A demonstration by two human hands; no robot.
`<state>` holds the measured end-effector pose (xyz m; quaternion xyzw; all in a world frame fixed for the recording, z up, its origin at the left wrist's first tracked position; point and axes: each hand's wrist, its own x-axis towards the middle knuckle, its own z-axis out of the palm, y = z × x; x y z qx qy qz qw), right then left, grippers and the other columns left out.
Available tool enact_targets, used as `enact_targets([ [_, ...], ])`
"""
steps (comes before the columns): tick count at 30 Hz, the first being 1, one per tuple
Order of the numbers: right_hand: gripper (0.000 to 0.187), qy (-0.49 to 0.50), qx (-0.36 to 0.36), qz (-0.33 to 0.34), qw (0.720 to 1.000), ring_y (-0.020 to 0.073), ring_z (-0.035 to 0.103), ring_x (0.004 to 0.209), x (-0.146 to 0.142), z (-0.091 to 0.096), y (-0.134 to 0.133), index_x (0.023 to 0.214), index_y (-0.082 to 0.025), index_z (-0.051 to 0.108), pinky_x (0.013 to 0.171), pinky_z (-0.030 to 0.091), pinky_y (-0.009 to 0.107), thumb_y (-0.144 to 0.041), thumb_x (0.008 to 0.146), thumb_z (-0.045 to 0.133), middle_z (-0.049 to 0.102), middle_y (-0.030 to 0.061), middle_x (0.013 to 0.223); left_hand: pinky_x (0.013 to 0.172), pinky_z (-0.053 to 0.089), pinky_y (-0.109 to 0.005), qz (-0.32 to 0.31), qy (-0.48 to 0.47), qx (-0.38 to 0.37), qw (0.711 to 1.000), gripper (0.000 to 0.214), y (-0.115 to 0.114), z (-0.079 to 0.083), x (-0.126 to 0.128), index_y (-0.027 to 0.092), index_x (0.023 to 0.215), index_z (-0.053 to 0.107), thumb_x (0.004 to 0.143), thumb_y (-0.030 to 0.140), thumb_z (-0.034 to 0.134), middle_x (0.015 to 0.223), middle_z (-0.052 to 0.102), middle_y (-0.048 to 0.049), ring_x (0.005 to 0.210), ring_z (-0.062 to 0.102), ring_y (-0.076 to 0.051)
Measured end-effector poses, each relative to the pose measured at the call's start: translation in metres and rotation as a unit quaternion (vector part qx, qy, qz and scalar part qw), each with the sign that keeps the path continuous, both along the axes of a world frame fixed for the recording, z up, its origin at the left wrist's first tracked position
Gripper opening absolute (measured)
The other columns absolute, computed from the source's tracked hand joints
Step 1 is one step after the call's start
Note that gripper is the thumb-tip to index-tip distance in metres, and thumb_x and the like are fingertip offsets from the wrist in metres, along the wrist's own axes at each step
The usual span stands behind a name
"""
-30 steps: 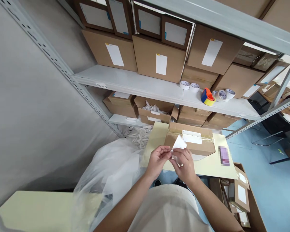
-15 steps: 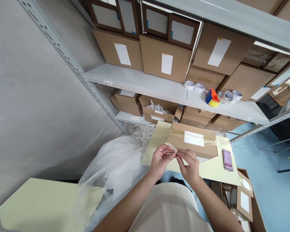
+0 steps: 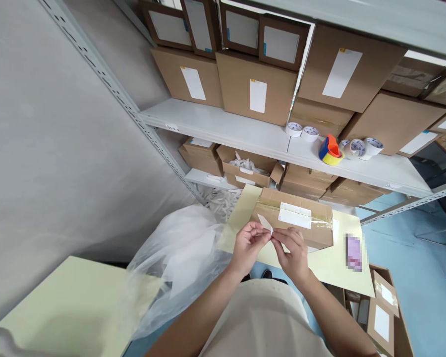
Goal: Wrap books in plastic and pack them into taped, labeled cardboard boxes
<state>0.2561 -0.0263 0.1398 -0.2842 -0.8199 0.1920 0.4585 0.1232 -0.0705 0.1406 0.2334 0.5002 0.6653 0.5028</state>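
Between my two hands is a small white paper label (image 3: 265, 223), pinched at its lower corner. My left hand (image 3: 250, 244) has thumb and fingers closed on it from the left. The fingertips of my right hand (image 3: 290, 249) meet them at the same corner from the right. Just beyond my hands a taped cardboard box (image 3: 321, 238) lies on a pale yellow table (image 3: 319, 270). A white label (image 3: 295, 215) is stuck across the tape on its top. What the fingertips grip exactly is partly hidden.
Tape rolls (image 3: 294, 130) and a tape dispenser (image 3: 331, 150) sit on the metal shelf (image 3: 215, 121), with cardboard boxes (image 3: 256, 89) behind. A clear plastic bag (image 3: 186, 248) stands at left. A blurred purple item (image 3: 354, 252) lies on the table; an open carton (image 3: 397, 317) is below right.
The white paper stands more upright between my fingers. My hands stay pinched together in nearly the same place. The view has shifted slightly.
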Motion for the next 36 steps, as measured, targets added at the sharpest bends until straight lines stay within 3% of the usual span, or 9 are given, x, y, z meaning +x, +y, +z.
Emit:
enact_targets([
  [8, 0.012, 0.018, 0.002, 0.013, 1.0, 0.0207, 0.072, 0.081, 0.017, 0.003, 0.011, 0.093, -0.028, 0.073, 0.078, 0.054, 0.04, -0.024, 0.09, 0.062, 0.077, 0.0055, 0.09, 0.071, 0.049, -0.024, -0.013, 0.001, 0.036, 0.999, 0.038, 0.008, 0.012, 0.02, 0.021, 0.074, 0.048, 0.063, 0.035, 0.081, 0.07, 0.063, 0.0035, 0.068, 0.059, -0.011],
  [12, 0.009, 0.051, -0.118, 0.032, 0.991, 0.0225, 0.072, 0.083, 0.027, 0.007, 0.015, 0.09, -0.027, 0.073, 0.075, 0.057, 0.039, -0.032, 0.087, 0.066, 0.077, 0.0066, 0.088, 0.069, 0.049, -0.025, -0.033, 0.021, 0.04, 0.998, 0.039, 0.011, 0.012, 0.03, 0.022, 0.074, 0.045, 0.067, 0.04, 0.079, 0.072, 0.061, 0.0026, 0.068, 0.058, -0.012],
  [17, 0.01, 0.087, -0.288, 0.078, 0.95, 0.0224, 0.073, 0.087, 0.04, 0.007, 0.02, 0.086, -0.025, 0.072, 0.081, 0.057, 0.037, -0.035, 0.084, 0.069, 0.077, 0.0059, 0.091, 0.076, 0.048, -0.028, -0.029, 0.136, 0.049, 0.989, 0.033, 0.009, 0.008, 0.041, 0.022, 0.077, 0.049, 0.074, 0.044, 0.073, 0.078, 0.061, -0.001, 0.077, 0.059, -0.015],
  [23, 0.019, 0.111, -0.378, 0.09, 0.915, 0.0204, 0.069, 0.084, 0.052, -0.006, 0.029, 0.082, -0.022, 0.071, 0.081, 0.054, 0.034, -0.04, 0.086, 0.066, 0.075, 0.0055, 0.086, 0.078, 0.046, -0.028, -0.038, 0.233, 0.07, 0.969, 0.022, 0.008, 0.007, 0.05, 0.023, 0.082, 0.046, 0.088, 0.041, 0.058, 0.082, 0.056, -0.001, 0.08, 0.056, -0.014],
  [28, 0.031, 0.162, -0.412, 0.066, 0.894, 0.0159, 0.059, 0.07, 0.051, -0.016, 0.038, 0.078, -0.021, 0.065, 0.068, 0.049, 0.029, -0.051, 0.084, 0.065, 0.065, 0.0016, 0.073, 0.066, 0.045, -0.026, 0.004, 0.245, 0.055, 0.968, 0.021, 0.009, -0.001, 0.028, 0.024, 0.085, 0.04, 0.089, 0.039, 0.054, 0.08, 0.048, 0.0036, 0.064, 0.05, -0.009],
  [32, 0.037, 0.186, -0.425, 0.04, 0.885, 0.0125, 0.048, 0.06, 0.049, -0.016, 0.049, 0.072, -0.021, 0.06, 0.056, 0.041, 0.025, -0.056, 0.08, 0.067, 0.055, -0.0019, 0.064, 0.052, 0.039, -0.022, 0.055, 0.236, 0.012, 0.97, 0.022, 0.01, -0.002, -0.009, 0.024, 0.084, 0.036, 0.087, 0.037, 0.054, 0.079, 0.049, 0.0055, 0.051, 0.041, -0.005],
  [36, 0.037, 0.204, -0.441, 0.013, 0.874, 0.0084, 0.033, 0.046, 0.047, -0.013, 0.062, 0.073, -0.021, 0.058, 0.045, 0.027, 0.023, -0.055, 0.079, 0.068, 0.041, -0.0074, 0.053, 0.055, 0.046, -0.024, 0.112, 0.222, -0.022, 0.968, 0.026, 0.012, 0.004, -0.052, 0.024, 0.084, 0.035, 0.081, 0.034, 0.058, 0.08, 0.05, 0.0076, 0.044, 0.039, -0.002],
])
